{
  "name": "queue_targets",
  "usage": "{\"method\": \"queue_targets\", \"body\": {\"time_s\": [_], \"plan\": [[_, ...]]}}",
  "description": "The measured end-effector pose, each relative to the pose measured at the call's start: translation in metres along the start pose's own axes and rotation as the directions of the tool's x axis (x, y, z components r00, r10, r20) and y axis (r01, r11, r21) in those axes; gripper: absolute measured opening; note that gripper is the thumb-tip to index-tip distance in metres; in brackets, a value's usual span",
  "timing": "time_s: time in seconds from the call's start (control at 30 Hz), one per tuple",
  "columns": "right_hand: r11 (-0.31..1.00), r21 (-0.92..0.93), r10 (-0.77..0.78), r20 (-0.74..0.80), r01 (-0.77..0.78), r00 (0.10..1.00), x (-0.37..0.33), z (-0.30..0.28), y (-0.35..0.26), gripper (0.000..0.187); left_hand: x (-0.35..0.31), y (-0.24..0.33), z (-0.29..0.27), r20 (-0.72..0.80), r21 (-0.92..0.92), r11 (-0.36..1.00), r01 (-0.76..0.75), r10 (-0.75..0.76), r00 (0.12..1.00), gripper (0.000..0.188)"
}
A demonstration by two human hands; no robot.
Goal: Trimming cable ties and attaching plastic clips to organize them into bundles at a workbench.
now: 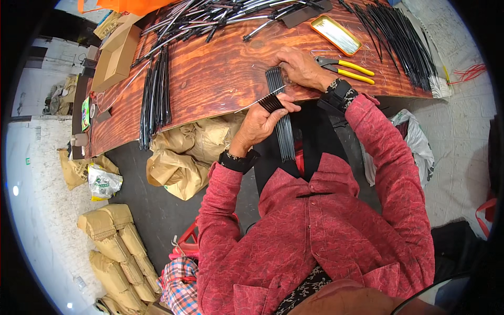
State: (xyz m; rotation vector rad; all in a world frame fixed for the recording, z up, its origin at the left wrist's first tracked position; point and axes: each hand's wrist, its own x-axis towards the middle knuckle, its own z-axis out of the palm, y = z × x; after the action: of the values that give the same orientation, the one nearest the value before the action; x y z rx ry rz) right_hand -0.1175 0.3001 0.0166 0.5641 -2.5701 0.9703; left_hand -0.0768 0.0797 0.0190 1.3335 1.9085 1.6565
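My left hand (265, 121) is closed around a flat bundle of thin dark rods (285, 139), which hangs over the table's near edge toward my lap. A thin silvery wire (244, 108) runs crosswise over the bundle at this hand. Curled against the bundle's far end, my right hand (300, 65) grips it on the tabletop. Just right of that hand lie pliers with yellow handles (358, 66). Behind them is a shallow yellow-rimmed tin (329, 41) with fine silvery pieces in it.
Silver-and-black rods (210, 18) are heaped along the far side of the wooden table (220, 71). Black rod bundles lie left (156, 94) and right (409, 47). An open cardboard box (113, 58) stands at the left. Below are brown paper (191, 155) and wrapped packages (118, 252).
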Motion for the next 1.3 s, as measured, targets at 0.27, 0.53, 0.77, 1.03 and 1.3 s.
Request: {"method": "queue_targets", "body": {"time_s": [0.27,0.53,0.77,1.03,1.3], "plan": [[0.991,-0.107,0.068,-0.115,-0.08,0.991,-0.005,0.009,-0.006,0.019,0.0,0.0,0.0,0.008,-0.042,0.999,0.003,-0.003,1.0,0.014],[0.996,-0.083,0.024,-0.052,-0.028,0.998,-0.003,0.007,-0.005,0.023,0.0,0.001,0.0,0.0,-0.04,0.999,-0.001,0.001,1.0,0.014],[0.997,-0.046,0.054,-0.034,-0.055,0.998,-0.003,0.001,-0.006,0.025,0.001,0.003,0.001,-0.036,-0.107,0.994,0.029,-0.033,0.999,0.016],[0.997,-0.053,0.055,-0.053,-0.058,0.997,-0.004,0.001,-0.001,0.024,0.003,0.001,-0.001,-0.045,-0.094,0.995,0.036,-0.04,0.998,0.018],[0.997,-0.043,0.057,-0.086,-0.061,0.995,-0.003,0.004,-0.001,0.023,0.004,-0.003,0.0,-0.082,-0.042,0.999,-0.009,0.006,0.997,0.012]]}}
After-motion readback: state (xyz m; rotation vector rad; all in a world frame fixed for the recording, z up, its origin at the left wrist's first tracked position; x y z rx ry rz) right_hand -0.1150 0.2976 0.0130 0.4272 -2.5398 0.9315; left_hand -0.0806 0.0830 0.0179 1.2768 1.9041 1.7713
